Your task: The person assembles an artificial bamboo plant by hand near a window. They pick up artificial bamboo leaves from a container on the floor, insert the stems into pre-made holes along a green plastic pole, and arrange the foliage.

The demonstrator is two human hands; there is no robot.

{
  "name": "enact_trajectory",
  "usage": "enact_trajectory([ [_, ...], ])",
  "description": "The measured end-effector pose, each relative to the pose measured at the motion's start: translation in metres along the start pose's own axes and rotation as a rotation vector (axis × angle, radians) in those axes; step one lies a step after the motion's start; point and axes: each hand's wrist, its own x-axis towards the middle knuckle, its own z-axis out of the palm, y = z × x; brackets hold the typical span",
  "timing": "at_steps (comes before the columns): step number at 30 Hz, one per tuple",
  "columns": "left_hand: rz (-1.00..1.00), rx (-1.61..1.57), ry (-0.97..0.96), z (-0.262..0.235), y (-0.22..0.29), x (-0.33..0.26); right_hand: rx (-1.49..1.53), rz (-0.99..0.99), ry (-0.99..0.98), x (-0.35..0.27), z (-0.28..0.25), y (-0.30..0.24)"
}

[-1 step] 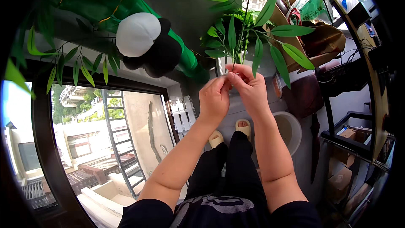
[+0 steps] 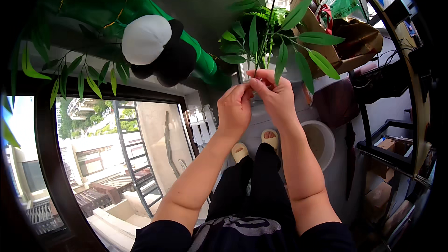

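Observation:
My left hand [image 2: 234, 108] and my right hand [image 2: 275, 97] meet in front of me, fingertips pinched together. Between them runs the thin dark stem of a leafy branch [image 2: 256, 65] with long, narrow green leaves [image 2: 321, 38] spreading up and to the right. The right thumb and forefinger close on the stem. The left fingers are curled at its lower end, mostly hidden behind the hand itself. At upper left, a white and black plush panda [image 2: 147, 40] rests against a shiny green tube [image 2: 205, 60].
More leaves [image 2: 93, 84] hang at left above a window frame [image 2: 44, 158]. A ferny plant [image 2: 280, 15] stands beyond my hands. On the right are a cardboard box [image 2: 317, 56], a white bucket [image 2: 329, 144], a folded umbrella [image 2: 350, 158] and a dark rack [image 2: 387, 151].
The branch leaves and the panda sit slightly further left in the picture. My hands keep the same pinch, with hardly any shift.

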Motion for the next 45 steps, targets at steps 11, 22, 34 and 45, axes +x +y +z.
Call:
enact_trajectory([
  [11,0.028,0.248,0.058,0.008,-0.027,0.039,-0.325,-0.145,-0.162,0.054,0.006,0.005],
  [22,-0.458,-0.332,0.124,0.004,-0.065,0.068,-0.308,-0.486,-0.057,0.153,0.067,0.002],
  [34,-0.578,-1.172,0.251,-0.011,-0.067,0.148,-0.016,-0.491,-0.24,0.207,0.116,-0.013],
  [45,-0.658,-1.438,0.298,0.0,-0.078,0.153,-0.349,-0.584,-0.268,0.216,0.116,-0.014],
])
